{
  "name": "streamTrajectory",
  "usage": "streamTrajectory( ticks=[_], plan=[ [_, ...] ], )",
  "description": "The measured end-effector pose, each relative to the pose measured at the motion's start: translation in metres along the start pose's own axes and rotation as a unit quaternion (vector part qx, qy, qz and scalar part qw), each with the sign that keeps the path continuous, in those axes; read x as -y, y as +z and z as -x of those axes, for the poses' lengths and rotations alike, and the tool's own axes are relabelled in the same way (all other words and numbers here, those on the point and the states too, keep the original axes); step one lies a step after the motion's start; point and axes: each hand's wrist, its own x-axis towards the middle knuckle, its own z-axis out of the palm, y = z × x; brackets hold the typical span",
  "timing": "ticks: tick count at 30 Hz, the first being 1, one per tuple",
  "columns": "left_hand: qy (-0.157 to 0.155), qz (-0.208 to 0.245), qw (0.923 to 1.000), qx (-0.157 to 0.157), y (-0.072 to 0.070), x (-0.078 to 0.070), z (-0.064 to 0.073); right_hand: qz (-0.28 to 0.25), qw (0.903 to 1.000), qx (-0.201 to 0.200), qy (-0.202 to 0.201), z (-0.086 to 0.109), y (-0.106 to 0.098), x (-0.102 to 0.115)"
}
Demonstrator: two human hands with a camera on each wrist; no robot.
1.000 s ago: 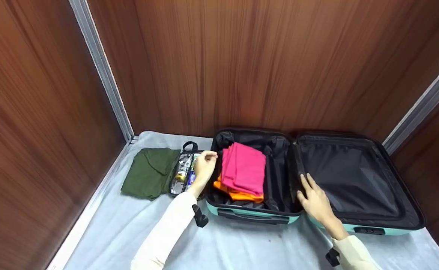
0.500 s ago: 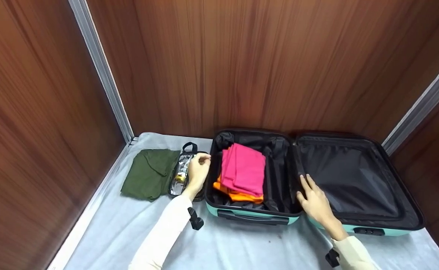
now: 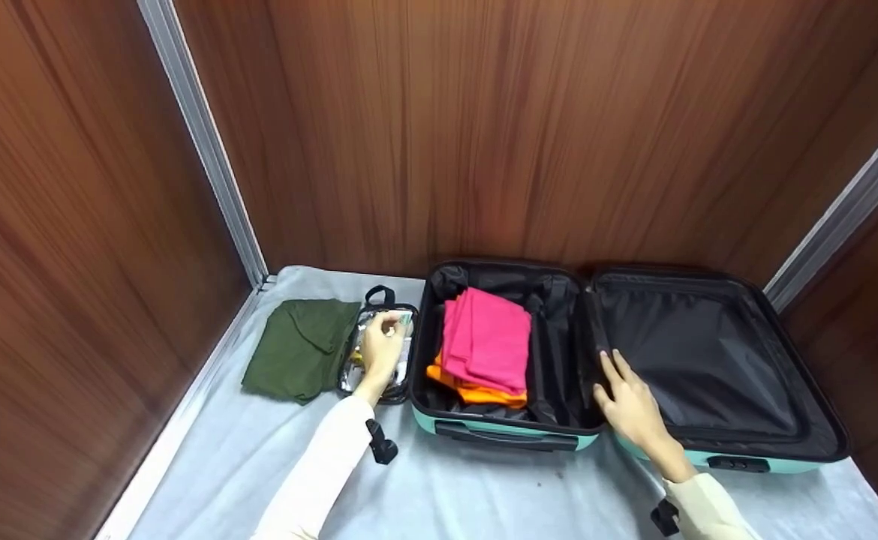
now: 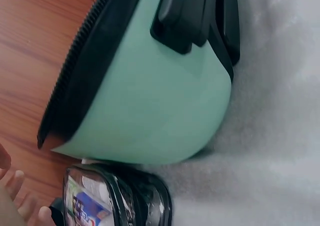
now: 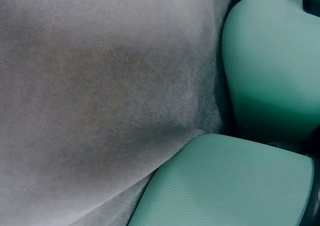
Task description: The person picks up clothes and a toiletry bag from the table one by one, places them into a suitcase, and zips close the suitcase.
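Note:
My left hand [image 3: 383, 349] hovers over a clear toiletry pouch [image 3: 404, 366] with black trim, its fingers loosely bent and nothing seen in them. The left wrist view has those fingers [image 4: 29, 206] beside the pouch [image 4: 120, 196], apart from it; a blue-and-white packet [image 4: 87, 208] shows through its clear side. My right hand [image 3: 634, 409] rests with extended fingers on the inner edge between the two halves of an open mint-green suitcase [image 3: 503, 435]. Inside its left half, folded pink cloth [image 3: 488, 337] lies on orange cloth [image 3: 484, 393]. The right wrist view does not show the right hand.
A folded dark green cloth [image 3: 300, 345] lies left of the pouch. The suitcase's right half [image 3: 709, 367] has a black lining. Everything sits on a pale blue sheet [image 3: 484, 495], with wood-grain panels [image 3: 514, 135] behind and at both sides.
My left hand has moved left, from the suitcase's left rim to above the pouch, uncovering the pouch's right side. My right hand has stayed in place.

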Motion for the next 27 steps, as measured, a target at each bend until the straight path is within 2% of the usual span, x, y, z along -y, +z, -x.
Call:
streamTrajectory(
  ticks=[6,15,22,25,27],
  plan=[
    [-0.041,-0.057,0.9972,-0.027,-0.01,0.009,0.001,0.0,1.0,0.0,0.0,0.001,0.001,0.0],
    [-0.117,-0.078,0.989,-0.046,-0.032,0.027,-0.002,0.003,1.0,-0.004,-0.002,0.001,0.002,0.0],
    [-0.202,-0.106,0.9715,-0.063,-0.045,0.039,-0.002,0.003,0.9997,-0.019,-0.013,0.0,0.002,0.0],
    [-0.228,-0.114,0.9647,-0.065,-0.049,0.042,-0.003,0.002,0.9997,-0.022,-0.012,-0.001,0.002,0.0],
    [-0.242,-0.112,0.9606,-0.078,-0.051,0.046,-0.004,0.004,0.9996,-0.023,-0.012,-0.001,0.002,0.0]
  ],
)
